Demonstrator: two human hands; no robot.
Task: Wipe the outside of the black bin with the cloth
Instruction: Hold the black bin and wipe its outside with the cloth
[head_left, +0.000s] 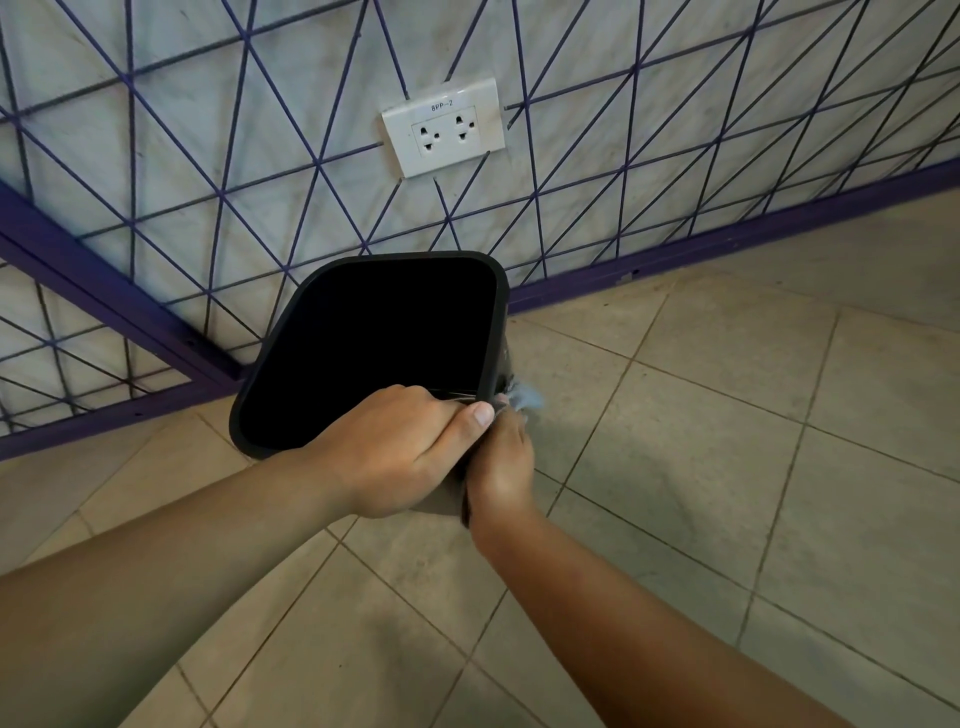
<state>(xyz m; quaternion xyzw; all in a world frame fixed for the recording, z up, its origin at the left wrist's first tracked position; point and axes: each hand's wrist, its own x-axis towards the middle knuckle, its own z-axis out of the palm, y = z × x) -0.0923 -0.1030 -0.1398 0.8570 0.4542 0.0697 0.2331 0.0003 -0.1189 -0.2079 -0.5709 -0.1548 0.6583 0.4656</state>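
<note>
The black bin (498, 312), square with rounded corners, is tilted with its dark opening facing me, close to the wall. My left hand (400, 447) grips its near rim, fingers inside and thumb along the edge. My right hand (501, 467) presses against the bin's right outer side just below the rim, closed on a pale blue-grey cloth (524, 399). Only a blurred scrap of the cloth shows past the fingers. The bin's lower body is hidden behind my hands.
A white wall with a purple line pattern rises right behind the bin, with a double socket (444, 127) above it. A purple skirting (727, 244) runs along the base. Beige floor tiles (727, 467) spread to the right and toward me.
</note>
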